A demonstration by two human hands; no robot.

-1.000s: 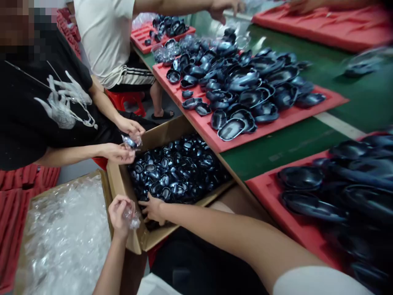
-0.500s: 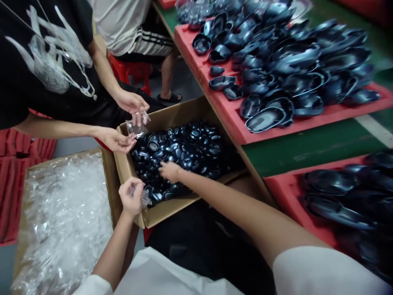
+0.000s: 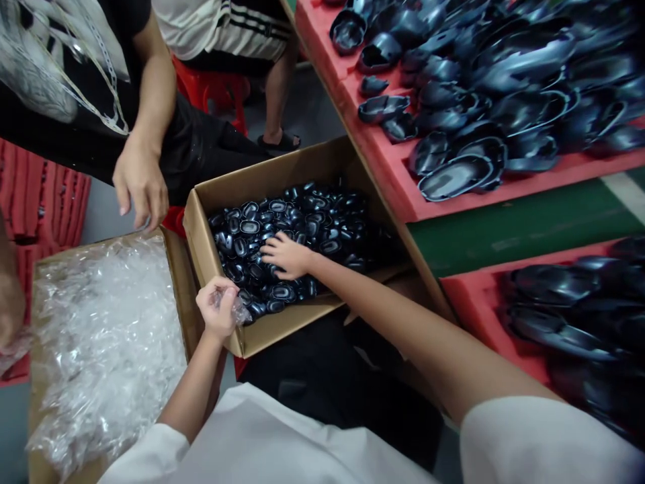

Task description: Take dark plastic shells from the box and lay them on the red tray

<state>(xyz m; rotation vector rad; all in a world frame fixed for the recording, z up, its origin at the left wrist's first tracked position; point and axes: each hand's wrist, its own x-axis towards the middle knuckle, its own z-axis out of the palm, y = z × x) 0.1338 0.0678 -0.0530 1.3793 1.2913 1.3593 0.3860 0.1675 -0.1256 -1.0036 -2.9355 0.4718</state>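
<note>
Head view: the left hand (image 3: 218, 310) is closed around a small clear plastic bag (image 3: 238, 311) at the near corner of a cardboard box (image 3: 252, 336). At two o'clock from it, the right hand (image 3: 285, 255) lies fingers spread on the dark glossy parts (image 3: 312, 215) filling that box; whether it grips one I cannot tell. At nine o'clock a second box (image 3: 174, 269) holds crumpled bags (image 3: 105, 349). Farther off, a co-worker's hand (image 3: 140, 180) hangs open, and the desk's red trays (image 3: 388, 188) carry bigger dark shells (image 3: 484, 101).

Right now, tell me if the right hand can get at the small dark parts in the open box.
Probably yes: the right hand already rests on the small dark parts inside the cardboard box, which is open on top with nothing covering them.
</note>
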